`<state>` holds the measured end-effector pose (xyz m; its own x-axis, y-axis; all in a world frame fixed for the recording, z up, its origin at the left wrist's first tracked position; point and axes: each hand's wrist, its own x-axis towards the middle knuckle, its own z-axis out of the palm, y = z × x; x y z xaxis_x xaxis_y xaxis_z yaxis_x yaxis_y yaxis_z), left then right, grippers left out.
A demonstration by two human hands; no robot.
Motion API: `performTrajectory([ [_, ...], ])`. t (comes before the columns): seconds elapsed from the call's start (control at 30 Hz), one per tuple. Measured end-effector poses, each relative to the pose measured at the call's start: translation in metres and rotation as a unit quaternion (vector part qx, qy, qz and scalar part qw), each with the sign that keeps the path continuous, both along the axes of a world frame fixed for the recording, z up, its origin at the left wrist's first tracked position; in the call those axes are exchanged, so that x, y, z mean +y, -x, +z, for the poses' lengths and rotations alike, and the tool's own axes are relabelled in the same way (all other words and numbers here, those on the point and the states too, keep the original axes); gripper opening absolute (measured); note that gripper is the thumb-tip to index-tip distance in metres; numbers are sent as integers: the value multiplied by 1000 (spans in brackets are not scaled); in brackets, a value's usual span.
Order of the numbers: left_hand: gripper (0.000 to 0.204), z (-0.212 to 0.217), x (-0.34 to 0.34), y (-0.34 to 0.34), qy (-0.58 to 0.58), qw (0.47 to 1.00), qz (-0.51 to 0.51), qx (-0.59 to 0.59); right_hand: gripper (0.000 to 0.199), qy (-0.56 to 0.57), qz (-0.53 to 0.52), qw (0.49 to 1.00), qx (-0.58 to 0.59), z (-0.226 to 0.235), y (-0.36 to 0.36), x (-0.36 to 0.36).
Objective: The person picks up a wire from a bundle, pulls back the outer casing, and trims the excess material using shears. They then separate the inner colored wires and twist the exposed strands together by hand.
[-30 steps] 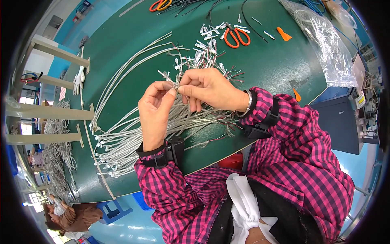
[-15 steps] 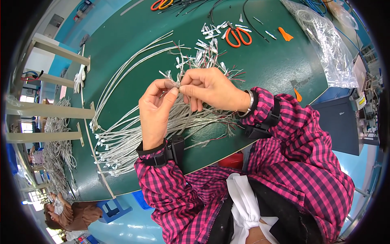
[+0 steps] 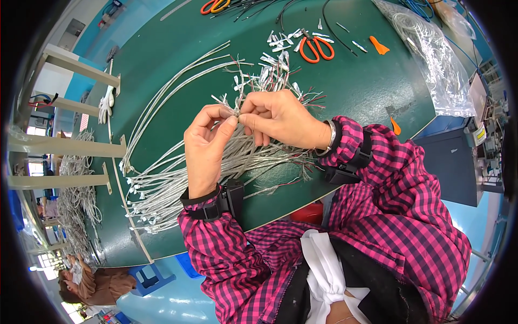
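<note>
Above a large bundle of grey cables [image 3: 172, 181], my two hands meet, fingertips almost touching. My left hand [image 3: 209, 137] pinches the stripped end of a cable between thumb and forefinger. From the other side, my right hand [image 3: 278, 116] pinches at the same cable end [image 3: 236, 105], where frayed shielding shows. The fingers hide the exact point of the grip. Just beyond them lie stripped cable ends [image 3: 270, 75] with silver foil and thin red and dark wires.
Orange-handled scissors [image 3: 315, 49] lie beyond my hands, among foil scraps [image 3: 280, 40]. An orange tool [image 3: 379, 45] and a plastic bag of cables [image 3: 426, 59] are at the right. Beige frame bars [image 3: 65, 146] cross the left side, where a white glove [image 3: 106, 105] lies. Another person [image 3: 97, 286] sits beyond.
My hands stay almost in place, with only a slight shift of the fingers at the cable end. The person at the lower left has moved a little.
</note>
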<state>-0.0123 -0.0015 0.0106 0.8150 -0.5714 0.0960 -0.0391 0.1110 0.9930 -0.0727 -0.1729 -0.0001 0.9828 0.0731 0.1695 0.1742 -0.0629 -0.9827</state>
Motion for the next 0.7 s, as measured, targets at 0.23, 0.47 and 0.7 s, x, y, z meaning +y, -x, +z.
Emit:
performTrajectory([
  [0.23,10,-3,-3,0,-10,1000,18,-5,17,-189,31,978,83,-2,-4,-2],
  [0.47,12,2,-1,2,-19,1000,13,2,16,-49,-2,998,25,-2,-1,0],
  [0.7,13,-5,-1,-1,-4,1000,0,-27,14,-178,37,979,97,-5,-4,-3],
])
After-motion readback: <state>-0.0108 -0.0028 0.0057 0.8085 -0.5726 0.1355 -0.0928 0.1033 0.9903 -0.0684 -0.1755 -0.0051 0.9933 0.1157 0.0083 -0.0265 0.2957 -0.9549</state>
